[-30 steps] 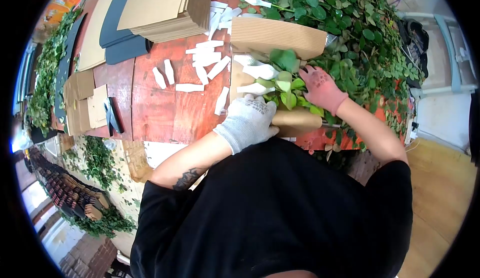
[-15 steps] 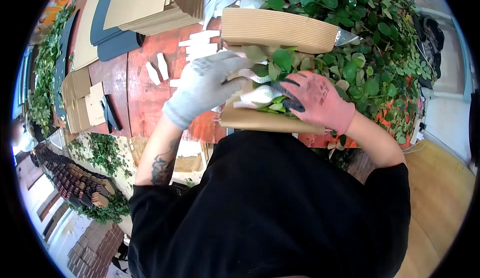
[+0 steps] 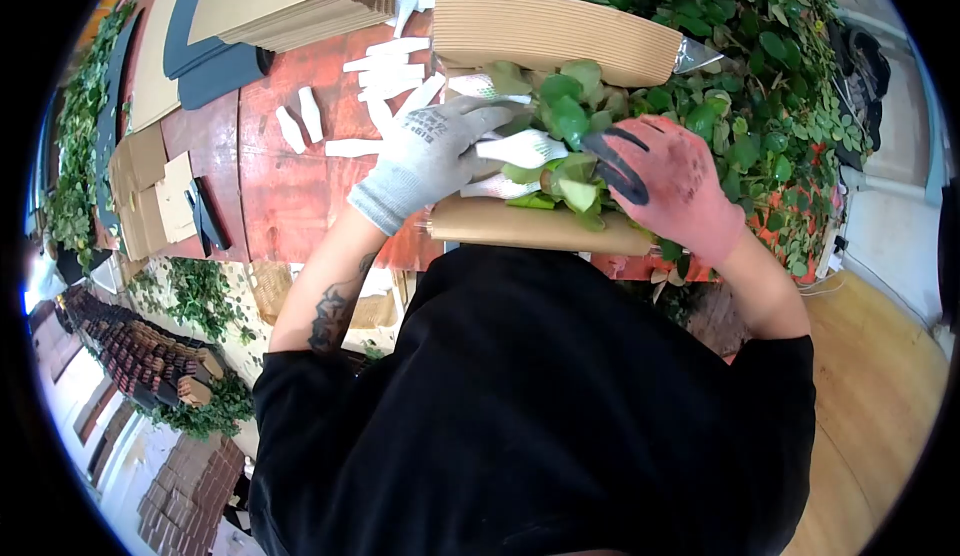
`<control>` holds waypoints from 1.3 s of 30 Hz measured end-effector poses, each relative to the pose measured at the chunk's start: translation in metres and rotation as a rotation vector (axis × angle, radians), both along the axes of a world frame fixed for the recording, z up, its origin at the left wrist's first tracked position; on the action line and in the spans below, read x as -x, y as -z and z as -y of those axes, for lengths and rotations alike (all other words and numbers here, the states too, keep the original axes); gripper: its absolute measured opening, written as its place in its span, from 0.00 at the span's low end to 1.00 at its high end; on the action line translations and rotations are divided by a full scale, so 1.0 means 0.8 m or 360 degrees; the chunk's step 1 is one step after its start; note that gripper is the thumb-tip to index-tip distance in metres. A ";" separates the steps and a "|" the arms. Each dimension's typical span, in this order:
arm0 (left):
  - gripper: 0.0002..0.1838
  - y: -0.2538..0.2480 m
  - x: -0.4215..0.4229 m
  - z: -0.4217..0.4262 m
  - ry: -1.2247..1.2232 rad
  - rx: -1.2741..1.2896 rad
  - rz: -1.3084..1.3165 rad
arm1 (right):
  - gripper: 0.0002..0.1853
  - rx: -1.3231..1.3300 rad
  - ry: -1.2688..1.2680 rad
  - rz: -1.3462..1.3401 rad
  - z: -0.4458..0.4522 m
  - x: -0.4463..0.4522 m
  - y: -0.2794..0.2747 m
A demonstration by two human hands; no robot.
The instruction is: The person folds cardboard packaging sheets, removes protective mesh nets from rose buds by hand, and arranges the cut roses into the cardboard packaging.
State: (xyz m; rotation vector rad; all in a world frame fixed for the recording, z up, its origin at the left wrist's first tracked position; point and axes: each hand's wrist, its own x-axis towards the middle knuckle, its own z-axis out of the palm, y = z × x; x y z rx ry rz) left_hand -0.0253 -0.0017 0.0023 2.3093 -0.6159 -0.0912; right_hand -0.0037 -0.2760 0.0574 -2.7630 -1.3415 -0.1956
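Note:
On a sheet of brown paper [image 3: 545, 230] lie several stems with green leaves [image 3: 568, 106], their heads in white mesh sleeves [image 3: 522, 148]. My left hand [image 3: 440, 141], in a grey glove, is at the left ends of the sleeves, its fingers stretched towards them. At the right of the bundle is my right hand [image 3: 660, 176], in a pink glove with dark fingertips, its fingers curled beside the leaves; whether they grip any is hidden. A ribbed brown cardboard strip [image 3: 555, 34] lies just beyond the bundle.
Loose white sleeves [image 3: 390, 71] lie on the red table [image 3: 290, 196]. A stack of brown sheets [image 3: 290, 1] and dark sheets [image 3: 225, 71] stand at the back left. Scissors [image 3: 207, 218] rest near the left edge. A leafy pile [image 3: 780, 86] covers the right side.
My left hand left the near edge of the bundle and moved to the sleeve ends. My right hand came over the leaves, then drew slightly right. The view shifted a little.

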 end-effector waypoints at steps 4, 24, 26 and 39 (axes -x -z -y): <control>0.27 0.010 0.004 0.002 -0.0080 -0.0118 0.0014 | 0.28 0.0322 -0.0092 -0.0215 -0.005 -0.005 0.026; 0.20 0.003 0.004 -0.002 -0.0117 0.0016 0.0044 | 0.28 -0.0604 0.0554 -0.0425 0.041 -0.031 -0.076; 0.17 -0.041 0.008 -0.003 -0.0186 -0.0087 0.0110 | 0.28 -0.0771 0.0572 -0.0781 0.046 -0.024 -0.077; 0.16 -0.009 0.018 -0.021 0.0084 -0.0366 -0.0478 | 0.26 0.0136 -0.0179 -0.0455 -0.018 0.001 -0.014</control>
